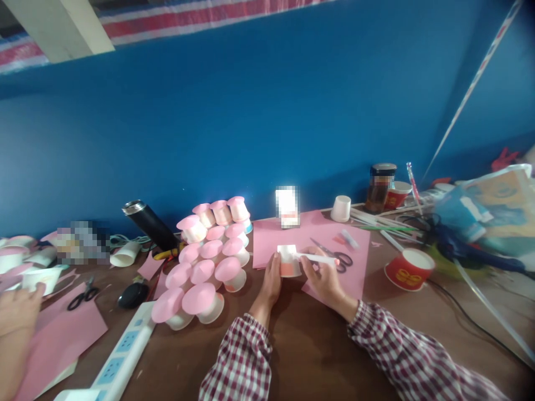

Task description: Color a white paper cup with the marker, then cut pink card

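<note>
My left hand is closed round the left side of a small upside-down paper cup in front of me. A white pen-like stick with a pinkish end is pinched in my right hand, its other end touching or close to the cup's upper right side. Under and behind the cup lie pink paper sheets. Dark-handled scissors rest on the paper just beyond my right hand. Left of my hands stand several cups topped with pink paper discs.
At the left are a black bottle, a power strip, a black mouse, and another person's hand at a white cup. On the right stand a red paper bowl, white cup, jar and blue glue gun.
</note>
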`<state>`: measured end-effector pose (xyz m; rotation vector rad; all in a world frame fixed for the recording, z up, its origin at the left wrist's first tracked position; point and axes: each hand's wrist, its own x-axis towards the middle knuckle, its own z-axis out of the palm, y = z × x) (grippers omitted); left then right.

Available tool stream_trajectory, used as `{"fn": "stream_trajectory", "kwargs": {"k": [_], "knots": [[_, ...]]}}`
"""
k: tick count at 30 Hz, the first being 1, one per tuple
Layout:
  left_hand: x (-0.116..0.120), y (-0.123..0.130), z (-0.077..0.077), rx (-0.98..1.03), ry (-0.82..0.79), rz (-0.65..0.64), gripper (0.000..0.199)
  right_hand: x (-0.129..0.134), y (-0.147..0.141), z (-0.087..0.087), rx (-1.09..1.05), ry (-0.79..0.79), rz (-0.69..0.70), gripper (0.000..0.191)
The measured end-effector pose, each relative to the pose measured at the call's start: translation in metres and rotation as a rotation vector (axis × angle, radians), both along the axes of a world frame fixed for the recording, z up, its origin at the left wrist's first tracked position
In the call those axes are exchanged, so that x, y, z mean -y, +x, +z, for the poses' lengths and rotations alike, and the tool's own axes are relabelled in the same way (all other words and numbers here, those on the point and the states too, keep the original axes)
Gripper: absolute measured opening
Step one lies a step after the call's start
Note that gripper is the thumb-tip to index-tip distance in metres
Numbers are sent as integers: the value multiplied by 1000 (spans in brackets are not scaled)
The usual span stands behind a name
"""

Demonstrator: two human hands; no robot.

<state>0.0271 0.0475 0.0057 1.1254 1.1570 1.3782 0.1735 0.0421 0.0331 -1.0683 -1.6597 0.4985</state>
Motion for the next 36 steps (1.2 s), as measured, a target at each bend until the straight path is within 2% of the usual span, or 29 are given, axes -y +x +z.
{"fn": "stream_trajectory", "kwargs": {"k": [11,16,22,28,31,36], "knots": [[0,-1,-2,8,7,-14,50,0,0,0,20,15,-9,13],[-3,-1,-7,10,-26,37,51,0,0,0,16,14,-16,12],[0,-1,-4,11,-4,12,50,0,0,2,0,3,-1,12],[1,-1,-2,-44,-29,39,51,0,-1,1,-8,13,12,12],[0,-1,-1,-52,-11,18,50,-1,-1,-1,0,12,5,12],[-1,-2,-4,-56,-31,53,52,-2,-1,-1,25,30,7,12]]}}
